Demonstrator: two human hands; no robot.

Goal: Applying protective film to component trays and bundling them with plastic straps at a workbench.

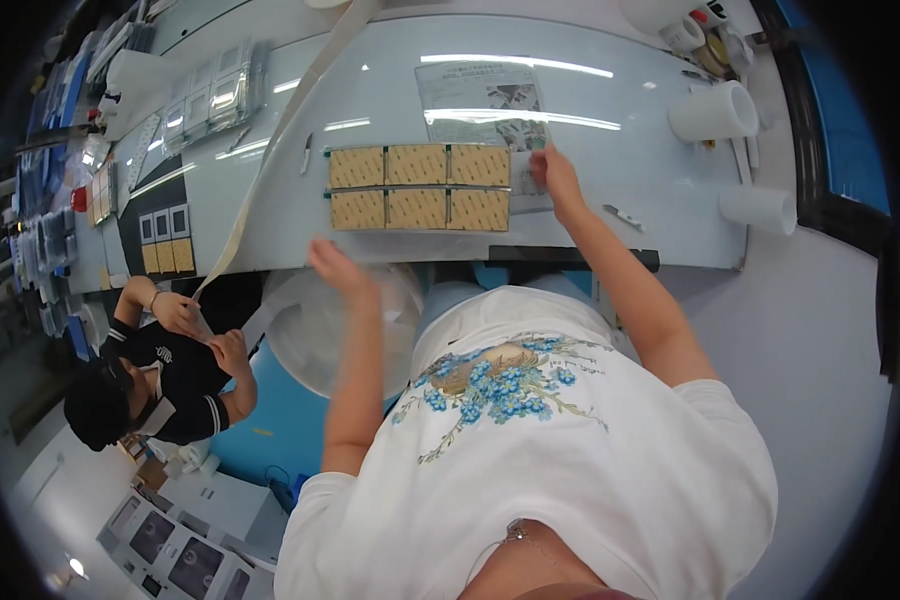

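Two rows of tan rectangular pieces with a printed backing, several in all, form a panel [418, 188] on the glass-topped table [650, 150]. Thin dark gaps and small green tabs run between and beside the pieces. Just past the panel's right edge is my right hand [558, 180], its fingers drawn together over a sheet; whatever lies between the fingertips is too small to make out. My left hand [338, 268] hangs in the air at the table's front edge, below the panel's left corner. Motion smears its fingers, and no held thing shows.
A printed sheet [480, 95] lies behind the panel. Pen-like tools [306, 154] rest on both sides, with white rolls [712, 111] at the right. A clear bin [320, 340] stands below the table edge. At left, a co-worker [160, 360] holds a long pale strip [245, 215] crossing the table.
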